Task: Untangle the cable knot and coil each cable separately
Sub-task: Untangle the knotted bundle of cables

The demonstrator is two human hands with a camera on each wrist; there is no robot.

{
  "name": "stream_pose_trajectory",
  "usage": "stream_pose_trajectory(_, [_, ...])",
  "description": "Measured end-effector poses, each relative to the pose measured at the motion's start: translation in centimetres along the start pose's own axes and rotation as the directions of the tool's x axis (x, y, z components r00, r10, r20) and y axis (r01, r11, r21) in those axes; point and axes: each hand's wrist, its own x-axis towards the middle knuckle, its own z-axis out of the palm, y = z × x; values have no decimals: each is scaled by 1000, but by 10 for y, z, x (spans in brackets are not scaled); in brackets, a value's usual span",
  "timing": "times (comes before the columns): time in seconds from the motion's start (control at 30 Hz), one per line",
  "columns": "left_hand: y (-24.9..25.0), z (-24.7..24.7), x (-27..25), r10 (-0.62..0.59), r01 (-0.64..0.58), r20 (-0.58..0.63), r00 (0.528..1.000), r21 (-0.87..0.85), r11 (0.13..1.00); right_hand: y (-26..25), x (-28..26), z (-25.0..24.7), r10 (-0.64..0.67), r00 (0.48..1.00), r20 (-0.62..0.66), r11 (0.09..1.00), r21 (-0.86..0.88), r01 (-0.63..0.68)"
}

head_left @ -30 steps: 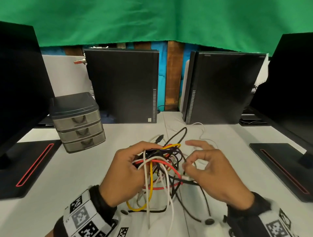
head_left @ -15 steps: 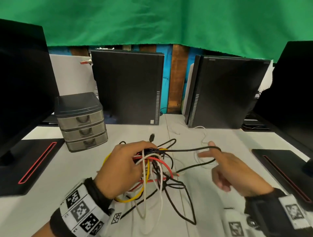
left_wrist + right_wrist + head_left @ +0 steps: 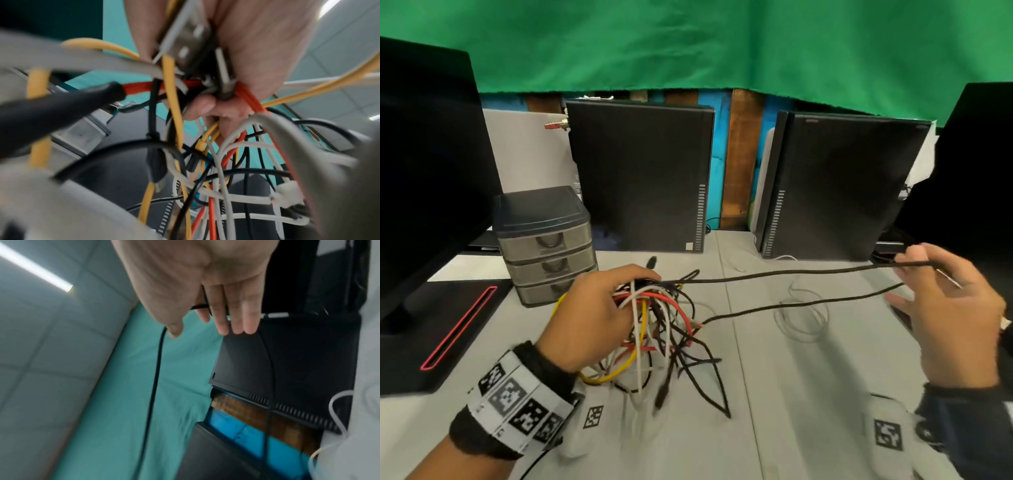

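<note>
1. The left hand (image 3: 599, 310) sits at centre-left of the head view, fingers curled round the top of the cable knot (image 3: 657, 329), a tangle of yellow, red, white and black leads lifted off the white table (image 3: 791, 394).
2. In the left wrist view the same hand (image 3: 242, 53) fills the upper centre, its fingers (image 3: 203, 105) closed over red and yellow strands and a metal plug, while the rest of the knot (image 3: 216, 170) hangs below the fingers in the lower half of the frame.
3. The loose loops of the knot spill down from the fist toward the lower centre of the head view; some ends are blurred.
4. The right hand (image 3: 955, 308) is raised at the far right of the head view, well apart from the knot.
5. A black cable (image 3: 791, 272) runs from the knot across the middle of the frame to that hand, and a 2nd black run lies just below it, so the 2 form a long narrow loop.
6. The thumb and forefinger of the right hand pinch the black cable near its end; the other fingers (image 3: 236, 318) are straight and lie close together in the right wrist view, where the cable (image 3: 152, 386) drops from beside the thumb toward the bottom of the frame.
7. A white coiled cable (image 3: 803, 318) lies flat on the table between the 2 hands.
8. A grey 3-drawer box (image 3: 544, 243) stands at the left, just behind the left hand.
</note>
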Motion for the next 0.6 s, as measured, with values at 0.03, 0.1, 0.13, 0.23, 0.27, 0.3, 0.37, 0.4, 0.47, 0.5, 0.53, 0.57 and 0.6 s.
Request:
stream_pose_trajectory(0.03, [-4, -3, 1, -11, 11, -14, 1000, 19, 1000, 3, 0, -2, -57, 998, -18, 990, -130, 54])
stream_pose_trajectory(0.1, [-10, -8, 2, -27, 30, -42, 999, 59, 998, 6, 1, -6, -187, 982, 2, 927, -329, 177])
stream_pose_trajectory(0.13, [-13, -11, 3, -36, 40, -54, 998, 66, 997, 5, 2, -9, -219, 975, 23, 899, -384, 211])
stream_pose_trajectory(0.23, [-18, -20, 6, -48, 54, -79, 996, 72, 996, 6, 3, -10, -273, 961, 46, 850, -457, 263])
stream_pose_trajectory(0.27, [-19, -23, 7, -48, 55, -85, 995, 80, 995, 6, 3, -9, -315, 949, 31, 841, -453, 295])
stream_pose_trajectory(0.3, [-20, -26, 8, -52, 60, -92, 994, 87, 994, 9, 4, -9, -377, 926, 3, 834, -433, 341])
stream_pose_trajectory(0.37, [-21, -32, 7, -64, 74, -102, 993, 95, 993, 14, 5, -7, -475, 874, -102, 834, -369, 410])
stream_pose_trajectory(0.4, [-21, -34, 7, -74, 83, -102, 992, 94, 992, 16, 5, -6, -487, 858, -160, 847, -325, 420])
stream_pose_trajectory(0.47, [-19, -36, 6, -81, 90, -105, 991, 76, 993, 18, 6, -3, -472, 845, -251, 876, -246, 415])
stream_pose_trajectory(0.5, [-17, -34, 6, -79, 86, -103, 992, 62, 994, 18, 6, -2, -454, 848, -272, 888, -213, 408])
stream_pose_trajectory(0.53, [-16, -32, 6, -75, 80, -101, 992, 49, 996, 17, 7, -1, -422, 863, -278, 904, -195, 379])
stream_pose_trajectory(0.57, [-14, -29, 6, -67, 71, -96, 993, 39, 997, 18, 6, -1, -392, 879, -273, 918, -183, 352])
stream_pose_trajectory(0.6, [-14, -26, 6, -59, 62, -86, 995, 33, 998, 17, 4, 0, -363, 897, -253, 929, -176, 326])
